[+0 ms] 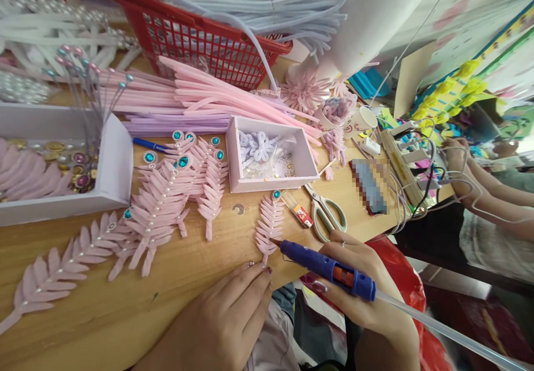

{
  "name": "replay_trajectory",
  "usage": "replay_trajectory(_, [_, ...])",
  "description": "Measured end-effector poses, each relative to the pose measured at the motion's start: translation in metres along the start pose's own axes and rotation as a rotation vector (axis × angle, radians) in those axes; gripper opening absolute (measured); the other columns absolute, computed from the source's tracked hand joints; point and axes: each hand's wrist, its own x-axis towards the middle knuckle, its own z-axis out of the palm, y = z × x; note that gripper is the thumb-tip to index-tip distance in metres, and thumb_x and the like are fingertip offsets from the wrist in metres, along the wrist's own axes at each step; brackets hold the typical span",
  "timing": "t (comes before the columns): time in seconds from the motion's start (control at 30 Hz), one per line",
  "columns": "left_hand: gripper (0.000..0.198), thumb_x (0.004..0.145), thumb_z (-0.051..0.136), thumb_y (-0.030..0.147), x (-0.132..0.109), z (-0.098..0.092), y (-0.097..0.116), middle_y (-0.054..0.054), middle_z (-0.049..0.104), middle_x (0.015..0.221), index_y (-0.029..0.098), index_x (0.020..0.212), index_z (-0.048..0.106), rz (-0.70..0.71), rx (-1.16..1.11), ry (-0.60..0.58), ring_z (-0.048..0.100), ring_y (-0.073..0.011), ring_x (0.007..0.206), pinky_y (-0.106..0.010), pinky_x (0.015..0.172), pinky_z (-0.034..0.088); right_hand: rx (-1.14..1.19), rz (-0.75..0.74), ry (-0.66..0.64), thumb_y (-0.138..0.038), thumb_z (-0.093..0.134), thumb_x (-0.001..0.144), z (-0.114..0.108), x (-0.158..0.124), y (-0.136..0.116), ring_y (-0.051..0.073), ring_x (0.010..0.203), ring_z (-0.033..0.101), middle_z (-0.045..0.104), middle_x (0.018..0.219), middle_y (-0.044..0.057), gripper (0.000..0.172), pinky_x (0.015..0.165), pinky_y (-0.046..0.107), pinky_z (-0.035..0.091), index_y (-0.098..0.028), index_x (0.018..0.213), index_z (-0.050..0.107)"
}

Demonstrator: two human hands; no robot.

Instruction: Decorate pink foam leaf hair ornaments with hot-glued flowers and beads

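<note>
A small pink pipe-cleaner leaf (pixel 269 227) lies on the table, with a row of pearls down its middle and a teal gem at its top. At its stem end, the fingertips of my left hand (pixel 227 310) are pressed together on the stem. My right hand (pixel 361 293) is wrapped around a blue hot glue gun (pixel 327 265), its dark nozzle over the leaf's lower right side. A long clear glue stick (pixel 450 332) runs out of the gun's back. To the left, several larger pink leaves (pixel 161 207) with pearls and teal gems overlap.
Scissors (pixel 323 215) lie just beyond my right hand. White boxes of beads (pixel 273 183) and gems (pixel 67 209) stand behind. A red basket (pixel 200 43) holds pipe cleaners. Cables and a power strip (pixel 403 173) lie right, near another person's arms (pixel 484 193).
</note>
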Motion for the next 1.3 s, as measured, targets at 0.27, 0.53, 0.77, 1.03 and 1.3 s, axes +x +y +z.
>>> replay_trajectory(0.27, [0.042, 0.112, 0.033, 0.014, 0.0015, -0.0016, -0.0002, -0.004, 0.077, 0.124, 0.013, 0.117, 0.075, -0.005, 0.007, 0.013, 0.066, -0.0182, 0.12, -0.029, 0.113, 0.045, 0.038, 0.002, -0.001, -0.057, 0.058, 0.101, -0.0037, 0.0006, -0.0029, 0.015, 0.058, 0.049, 0.052, 0.063, 0.0, 0.047, 0.051, 0.028, 0.037, -0.021, 0.07, 0.059])
replay_trajectory(0.53, [0.042, 0.112, 0.033, 0.014, 0.002, -0.002, -0.001, -0.004, 0.076, 0.127, 0.013, 0.119, 0.075, -0.008, -0.002, 0.006, 0.064, -0.0179, 0.122, -0.029, 0.113, 0.046, 0.02, -0.013, -0.01, -0.058, 0.055, 0.102, -0.0022, -0.0004, -0.0006, 0.015, 0.057, 0.048, 0.05, 0.06, -0.001, 0.05, 0.051, 0.029, 0.036, -0.021, 0.069, 0.056])
replay_trajectory(0.77, [0.046, 0.114, 0.028, 0.016, 0.0045, -0.0058, 0.0002, -0.002, 0.077, 0.124, 0.013, 0.117, 0.074, -0.018, -0.002, 0.002, 0.066, -0.0172, 0.118, -0.028, 0.107, 0.048, 0.03, -0.009, -0.035, -0.053, 0.06, 0.101, -0.0026, -0.0008, 0.0002, 0.016, 0.058, 0.048, 0.053, 0.061, 0.0, 0.044, 0.052, 0.029, 0.036, -0.022, 0.071, 0.056])
replay_trajectory(1.03, [0.046, 0.114, 0.029, 0.016, 0.0053, -0.0055, -0.0008, -0.003, 0.076, 0.125, 0.013, 0.117, 0.075, -0.017, 0.008, -0.008, 0.064, -0.017, 0.12, -0.029, 0.109, 0.048, 0.015, -0.014, -0.038, -0.054, 0.061, 0.101, -0.0021, -0.0018, 0.0021, 0.015, 0.058, 0.047, 0.051, 0.061, -0.002, 0.044, 0.056, 0.03, 0.037, -0.022, 0.071, 0.054])
replay_trajectory(1.3, [0.046, 0.114, 0.028, 0.015, 0.0028, -0.0047, -0.0007, -0.003, 0.076, 0.125, 0.013, 0.118, 0.074, -0.006, 0.023, -0.003, 0.065, -0.0175, 0.12, -0.029, 0.108, 0.048, 0.027, 0.006, -0.035, -0.059, 0.058, 0.101, -0.0017, -0.0018, -0.0008, 0.015, 0.058, 0.048, 0.051, 0.063, 0.0, 0.048, 0.052, 0.028, 0.036, -0.021, 0.071, 0.056])
